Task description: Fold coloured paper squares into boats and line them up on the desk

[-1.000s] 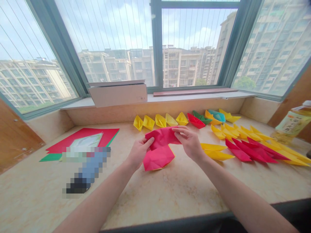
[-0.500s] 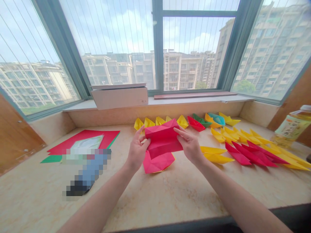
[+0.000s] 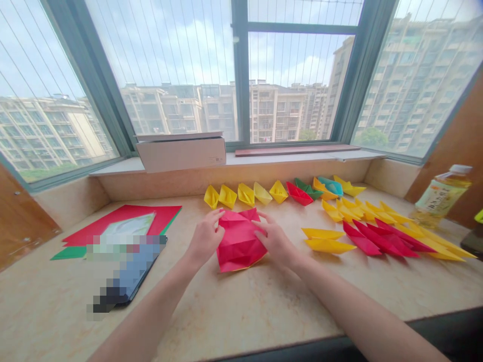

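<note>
A creased red sheet of folded paper (image 3: 238, 226) lies low over the counter between my hands. My left hand (image 3: 206, 235) holds its left edge, with thumb and fingers closed on it. My right hand (image 3: 277, 239) pinches the right edge near the top corner. Beneath and nearer to me is a second red folded paper (image 3: 239, 259), with a thin yellow edge showing; the upper sheet partly hides it. Just behind my hands stands a row of yellow paper boats (image 3: 246, 195).
More paper boats stand at the right: yellow boats (image 3: 329, 240) and dark red boats (image 3: 388, 237). A drink bottle (image 3: 439, 193) is behind them. At left lie red paper sheets (image 3: 124, 211) and a partly blurred phone (image 3: 141, 271). A white box (image 3: 183, 153) rests on the windowsill.
Both hands have lowered the red paper toward me, down onto or just above the other red folded paper. The view has shifted slightly, and the yellow boats behind are now uncovered.
</note>
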`<state>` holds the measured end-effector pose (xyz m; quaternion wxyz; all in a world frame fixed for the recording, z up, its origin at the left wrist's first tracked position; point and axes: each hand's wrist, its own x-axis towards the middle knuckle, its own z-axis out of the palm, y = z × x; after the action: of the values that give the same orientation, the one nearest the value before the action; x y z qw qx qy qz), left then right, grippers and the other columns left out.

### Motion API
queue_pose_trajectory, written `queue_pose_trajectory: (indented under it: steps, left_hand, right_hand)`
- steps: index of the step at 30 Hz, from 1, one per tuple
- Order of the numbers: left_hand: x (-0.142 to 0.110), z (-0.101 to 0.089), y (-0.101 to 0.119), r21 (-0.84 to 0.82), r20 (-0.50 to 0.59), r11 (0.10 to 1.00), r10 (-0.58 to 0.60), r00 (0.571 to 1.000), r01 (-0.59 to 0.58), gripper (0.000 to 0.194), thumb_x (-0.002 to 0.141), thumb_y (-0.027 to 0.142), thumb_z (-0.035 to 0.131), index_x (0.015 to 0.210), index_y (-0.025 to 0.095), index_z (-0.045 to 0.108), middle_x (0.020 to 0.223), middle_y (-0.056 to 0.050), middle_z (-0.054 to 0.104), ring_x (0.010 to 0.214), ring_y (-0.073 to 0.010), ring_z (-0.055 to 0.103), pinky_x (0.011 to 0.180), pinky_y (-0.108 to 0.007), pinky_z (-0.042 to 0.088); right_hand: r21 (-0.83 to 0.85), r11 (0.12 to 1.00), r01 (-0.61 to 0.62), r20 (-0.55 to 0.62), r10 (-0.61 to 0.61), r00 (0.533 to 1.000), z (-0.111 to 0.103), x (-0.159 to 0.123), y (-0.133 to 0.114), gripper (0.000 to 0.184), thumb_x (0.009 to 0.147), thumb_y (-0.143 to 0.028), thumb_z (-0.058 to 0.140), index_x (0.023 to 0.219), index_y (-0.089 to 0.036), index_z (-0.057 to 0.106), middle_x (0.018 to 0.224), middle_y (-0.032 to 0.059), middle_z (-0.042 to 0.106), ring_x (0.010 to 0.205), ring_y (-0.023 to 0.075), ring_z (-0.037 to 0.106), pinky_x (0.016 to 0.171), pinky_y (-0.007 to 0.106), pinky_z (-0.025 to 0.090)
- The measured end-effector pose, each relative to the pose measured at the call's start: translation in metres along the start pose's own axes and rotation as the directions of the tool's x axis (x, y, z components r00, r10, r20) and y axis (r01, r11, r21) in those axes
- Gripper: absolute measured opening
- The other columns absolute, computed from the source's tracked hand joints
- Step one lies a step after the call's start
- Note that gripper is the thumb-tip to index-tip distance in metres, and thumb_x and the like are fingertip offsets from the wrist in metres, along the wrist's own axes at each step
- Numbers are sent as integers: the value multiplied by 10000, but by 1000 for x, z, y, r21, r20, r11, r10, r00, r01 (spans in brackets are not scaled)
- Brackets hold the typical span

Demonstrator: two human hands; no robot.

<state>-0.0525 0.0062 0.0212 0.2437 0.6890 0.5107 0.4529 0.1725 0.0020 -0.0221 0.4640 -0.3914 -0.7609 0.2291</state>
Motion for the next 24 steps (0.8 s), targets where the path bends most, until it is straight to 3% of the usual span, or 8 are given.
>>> queue_pose_trajectory:
  steps: [2, 4, 8, 11, 14, 18, 21, 24]
  left_hand:
    - [-1, 0, 0, 335, -30, 936, 121, 992, -104, 437, 803, 129, 539, 1208, 176, 694, 1476, -120, 499, 1142, -290, 635, 1012, -402, 495]
    - [-5, 5, 1, 502, 84, 833, 219, 972, -231, 397, 863, 166, 496, 1211, 176, 687, 1488, -132, 479, 1211, -307, 595, 1071, -440, 451]
    - [-14, 24, -6, 470, 440, 767, 226, 869, -437, 427, 928, 263, 461, 1307, 153, 624, 1434, -153, 555, 1347, -312, 488, 1160, -468, 349]
    - [-17, 33, -19, 456, 542, 799, 101, 835, -392, 516, 944, 339, 446, 1416, 143, 525, 1483, -158, 512, 1373, -303, 472, 1171, -465, 332]
    - [-15, 35, -28, 426, 595, 824, 56, 802, -373, 523, 962, 428, 429, 1414, 190, 544, 1551, -133, 428, 1429, -315, 400, 1191, -500, 281]
    - [-9, 30, -25, 492, 627, 772, 5, 779, -401, 522, 977, 421, 384, 1449, 240, 511, 1591, -116, 361, 1462, -319, 343, 1193, -510, 267]
    - [-8, 26, -17, 542, 609, 712, 33, 792, -447, 531, 951, 464, 429, 1409, 233, 565, 1505, -143, 492, 1397, -339, 443, 1162, -519, 319]
    - [-9, 25, -15, 540, 550, 710, 110, 828, -452, 463, 931, 472, 459, 1210, 215, 725, 1371, -150, 621, 1295, -342, 547, 1112, -508, 388]
  right_hand:
    - [-138, 990, -8, 56, 16, 998, 7, -3, -4, 416, 901, -91, 490, 1233, -225, 702, 1487, 98, 467, 1334, 236, 498, 1121, 371, 405]
    - [-306, 951, -36, 135, 81, 988, 13, -5, -8, 420, 909, -95, 471, 1241, -238, 685, 1494, 102, 450, 1252, 250, 567, 1059, 375, 457]
    - [-562, 826, -35, 216, 188, 958, 20, -3, -9, 342, 963, -189, 464, 1243, -256, 649, 1464, 88, 471, 1036, 231, 661, 913, 360, 525]
    - [-649, 760, -5, 218, 193, 957, 19, -1, -10, 313, 972, -186, 442, 1198, -224, 655, 1451, 121, 468, 936, 223, 671, 833, 359, 540]
    - [-709, 705, 21, 174, 146, 974, 12, 2, -16, 297, 968, -205, 481, 1221, -211, 637, 1390, 145, 515, 1083, 271, 617, 921, 398, 499]
    - [-744, 668, -7, 141, 168, 976, -14, 6, -29, 248, 969, -348, 567, 1096, -177, 693, 1223, 130, 624, 1111, 265, 592, 975, 377, 448]
    - [-772, 629, -88, 93, 249, 964, -47, -4, -32, 210, 937, -358, 630, 933, -174, 732, 982, 105, 695, 967, 249, 643, 888, 354, 468]
    - [-801, 574, -173, 10, 301, 953, -83, -26, -24, 209, 870, -353, 723, 967, -169, 724, 1005, 118, 700, 984, 274, 645, 857, 355, 469]
